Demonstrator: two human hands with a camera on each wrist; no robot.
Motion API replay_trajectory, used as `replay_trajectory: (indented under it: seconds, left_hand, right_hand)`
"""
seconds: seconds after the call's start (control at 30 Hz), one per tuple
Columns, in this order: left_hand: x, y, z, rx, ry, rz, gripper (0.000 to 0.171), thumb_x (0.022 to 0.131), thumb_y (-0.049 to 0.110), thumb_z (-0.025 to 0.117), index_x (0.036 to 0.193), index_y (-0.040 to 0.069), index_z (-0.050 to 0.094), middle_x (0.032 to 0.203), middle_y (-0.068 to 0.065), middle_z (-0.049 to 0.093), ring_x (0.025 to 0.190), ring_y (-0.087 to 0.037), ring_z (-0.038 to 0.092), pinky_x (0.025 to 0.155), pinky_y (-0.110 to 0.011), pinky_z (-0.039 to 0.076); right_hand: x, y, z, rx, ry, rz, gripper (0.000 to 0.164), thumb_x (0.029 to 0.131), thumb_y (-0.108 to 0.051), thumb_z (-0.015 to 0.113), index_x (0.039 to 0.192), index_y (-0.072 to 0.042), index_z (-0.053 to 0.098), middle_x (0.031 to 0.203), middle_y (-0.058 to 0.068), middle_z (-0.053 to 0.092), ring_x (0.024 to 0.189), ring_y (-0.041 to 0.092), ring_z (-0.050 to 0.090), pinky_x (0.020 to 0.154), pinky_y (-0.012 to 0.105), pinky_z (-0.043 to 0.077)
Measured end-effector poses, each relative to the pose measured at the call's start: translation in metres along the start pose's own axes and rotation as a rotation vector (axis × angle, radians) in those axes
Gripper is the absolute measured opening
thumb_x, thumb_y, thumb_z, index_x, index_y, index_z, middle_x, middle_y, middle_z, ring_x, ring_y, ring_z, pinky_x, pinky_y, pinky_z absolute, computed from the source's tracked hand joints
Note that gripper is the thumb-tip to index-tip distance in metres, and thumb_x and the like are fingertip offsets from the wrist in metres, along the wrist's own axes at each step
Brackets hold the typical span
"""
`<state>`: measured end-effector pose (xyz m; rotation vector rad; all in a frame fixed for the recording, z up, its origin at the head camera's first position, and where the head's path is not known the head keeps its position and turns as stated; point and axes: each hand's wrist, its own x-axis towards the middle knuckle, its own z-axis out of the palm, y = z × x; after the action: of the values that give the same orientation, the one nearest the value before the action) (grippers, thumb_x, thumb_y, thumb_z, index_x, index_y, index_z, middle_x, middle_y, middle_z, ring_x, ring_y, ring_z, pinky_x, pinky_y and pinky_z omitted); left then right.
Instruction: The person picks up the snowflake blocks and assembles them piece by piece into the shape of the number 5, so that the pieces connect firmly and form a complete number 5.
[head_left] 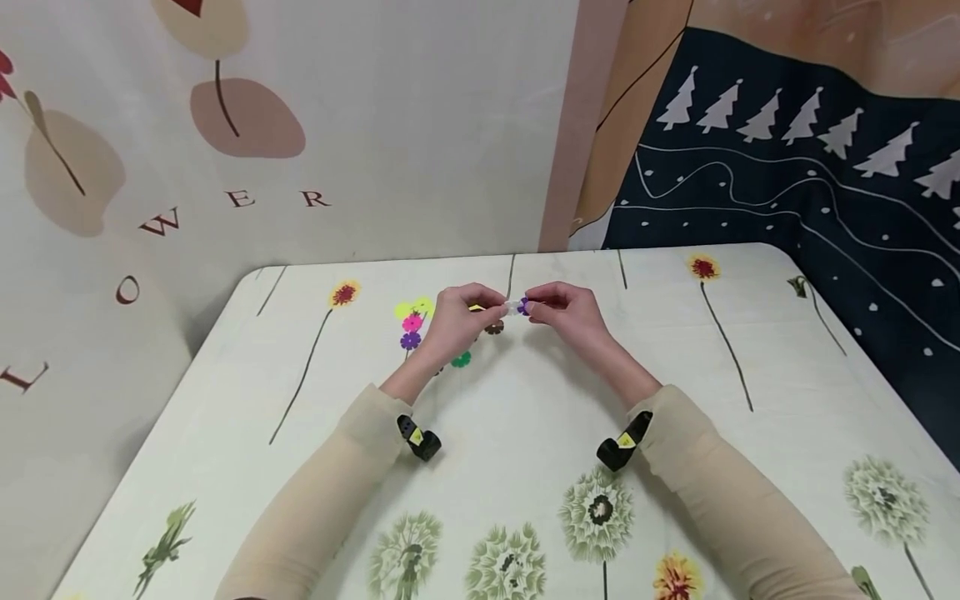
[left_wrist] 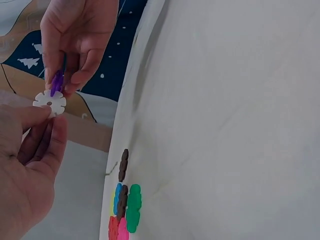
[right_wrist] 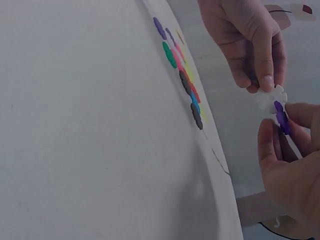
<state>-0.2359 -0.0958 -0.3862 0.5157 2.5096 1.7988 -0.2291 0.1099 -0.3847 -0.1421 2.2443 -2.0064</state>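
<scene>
Over the far part of the table, my two hands meet at a pair of small notched plastic discs. My left hand (head_left: pixel 459 321) pinches a white snowflake disc (left_wrist: pixel 50 103) between thumb and fingers. Between the thumb and fingers of my right hand (head_left: pixel 573 317) is a purple snowflake disc (right_wrist: pixel 281 118), turned edge-on to the white one. The purple disc's edge sits at the rim of the white disc, where their notches cross. Both discs are held above the tabletop.
Loose discs lie on the table beside and behind my left hand: a pink disc (head_left: pixel 412 322), a blue-purple disc (head_left: pixel 410 341), a green disc (head_left: pixel 461 359), a brown disc (head_left: pixel 494 327) and several others. The flower-printed tablecloth (head_left: pixel 525 442) reaches a hanging cloth (head_left: pixel 420 125) at the back.
</scene>
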Motion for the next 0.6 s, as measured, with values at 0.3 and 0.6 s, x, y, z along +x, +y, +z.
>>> replay_trajectory:
  seconds: [0.3,0.6]
  left_hand:
    - [-0.003,0.003,-0.002,-0.006,-0.028,-0.033,0.015,0.095,0.009,0.075,0.108,0.000,0.075,0.097,-0.011,0.074,0.088,-0.042,0.071,0.081,-0.053,0.060]
    - [-0.010,-0.009,-0.032,0.187,-0.164,-0.090,0.022,0.093,0.011,0.077,0.112,0.000,0.074,0.098,-0.008,0.072,0.088,-0.026,0.067,0.074,-0.039,0.059]
  right_hand:
    - [0.000,0.000,0.004,-0.093,0.004,-0.067,0.021,0.092,-0.011,0.076,0.107,0.003,0.074,0.101,0.010,0.073,0.088,0.016,0.067,0.087,0.040,0.054]
    - [0.002,-0.001,-0.001,-0.055,0.026,-0.055,0.019,0.093,-0.005,0.074,0.109,0.006,0.073,0.104,0.012,0.072,0.088,0.014,0.070,0.094,0.046,0.055]
